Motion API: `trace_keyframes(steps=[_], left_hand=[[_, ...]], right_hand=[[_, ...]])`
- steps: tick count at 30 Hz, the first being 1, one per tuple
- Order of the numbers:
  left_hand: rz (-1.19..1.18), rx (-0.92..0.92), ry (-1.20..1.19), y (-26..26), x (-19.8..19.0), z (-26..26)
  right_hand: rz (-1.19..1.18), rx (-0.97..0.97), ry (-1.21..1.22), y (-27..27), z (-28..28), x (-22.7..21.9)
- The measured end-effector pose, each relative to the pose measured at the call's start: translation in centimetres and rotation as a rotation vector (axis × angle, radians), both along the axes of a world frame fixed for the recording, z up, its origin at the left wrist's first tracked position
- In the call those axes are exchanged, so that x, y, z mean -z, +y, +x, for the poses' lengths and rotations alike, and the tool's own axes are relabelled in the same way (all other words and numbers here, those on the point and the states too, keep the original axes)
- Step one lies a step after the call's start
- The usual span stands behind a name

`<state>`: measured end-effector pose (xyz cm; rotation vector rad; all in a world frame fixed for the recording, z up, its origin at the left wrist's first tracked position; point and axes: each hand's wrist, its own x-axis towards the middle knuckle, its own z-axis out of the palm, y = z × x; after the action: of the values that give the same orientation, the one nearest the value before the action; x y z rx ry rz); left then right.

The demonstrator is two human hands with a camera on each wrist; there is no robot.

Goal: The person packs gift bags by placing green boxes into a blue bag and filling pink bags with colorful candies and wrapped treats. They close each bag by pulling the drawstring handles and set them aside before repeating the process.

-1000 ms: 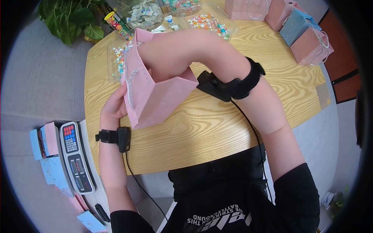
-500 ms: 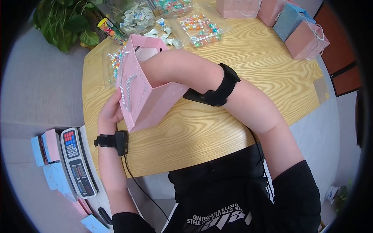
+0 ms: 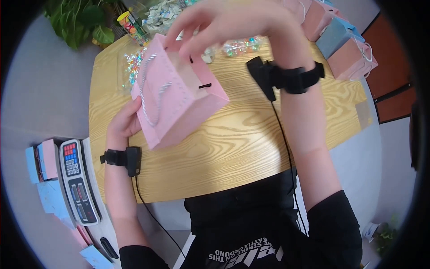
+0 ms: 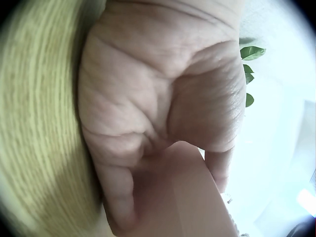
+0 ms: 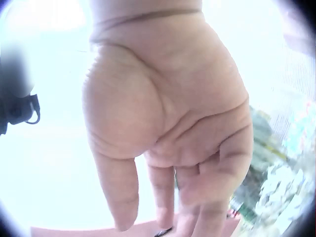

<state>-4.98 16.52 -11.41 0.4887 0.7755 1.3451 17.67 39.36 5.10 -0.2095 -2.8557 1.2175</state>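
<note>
A pink paper gift bag (image 3: 172, 110) with silvery rope handles (image 3: 144, 92) is tilted over the table, its mouth toward the far side. My left hand (image 3: 124, 120) grips its lower left side; in the left wrist view the thumb and fingers straddle the pink bag wall (image 4: 185, 197). Above the bag's mouth is my right hand (image 3: 226, 24), fingers loosely bent and pointing down. In the right wrist view nothing shows between those fingers, and the bag's rim (image 5: 74, 232) lies just below them. The bottom of the bag's inside is hidden.
Wrapped candies (image 3: 133, 67) fill a clear tray left of the bag. Behind stand more candies (image 3: 242, 46), a heap of white packets (image 3: 162, 15) and a yellow-lidded tube (image 3: 131, 26). Several gift bags (image 3: 354, 58) line the far right. A scale (image 3: 80, 184) sits at left.
My right hand has come up out of the bag and now hovers over its mouth. The left hand keeps its grip on the bag.
</note>
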Motion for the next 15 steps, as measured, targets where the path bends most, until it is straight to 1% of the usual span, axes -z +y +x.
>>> trace_keyframes(steps=[1,2,3,5,6,8,9,11,12,14,15], left_hand=[[0.018,0.014,0.058,0.3,-0.4,0.5],[0.036,0.029,0.117,0.4,-0.6,0.8],[0.042,0.023,0.112,0.4,-0.7,0.8],[0.023,0.043,0.152,0.4,-0.8,0.8],[0.027,0.04,0.148,0.5,-0.9,1.0],[0.017,0.029,0.15,0.6,-1.2,1.3],[0.018,0.028,0.15,0.6,-1.3,1.4],[0.01,0.016,0.152,0.6,-1.4,1.5],[0.011,0.014,0.152,0.6,-1.5,1.5],[0.018,0.024,0.141,0.7,-1.5,1.6],[0.019,0.024,0.141,0.7,-1.6,1.6]], right_hand=[[0.005,0.288,-0.109,-0.8,1.2,-2.7],[0.162,0.246,-0.039,2.0,1.2,-1.1],[0.317,0.203,0.032,5.1,1.0,1.0],[0.68,0.538,-0.168,6.3,1.2,3.0],[0.686,0.535,-0.171,7.0,1.1,3.9],[0.515,0.549,-0.319,8.1,0.7,5.7],[0.517,0.548,-0.319,8.7,0.2,6.5],[0.64,0.538,-0.481,9.3,-0.9,7.6],[0.641,0.536,-0.48,9.6,-1.2,8.1],[0.498,0.497,-0.459,9.8,-1.7,8.5],[0.499,0.497,-0.459,9.9,-1.7,8.6]])
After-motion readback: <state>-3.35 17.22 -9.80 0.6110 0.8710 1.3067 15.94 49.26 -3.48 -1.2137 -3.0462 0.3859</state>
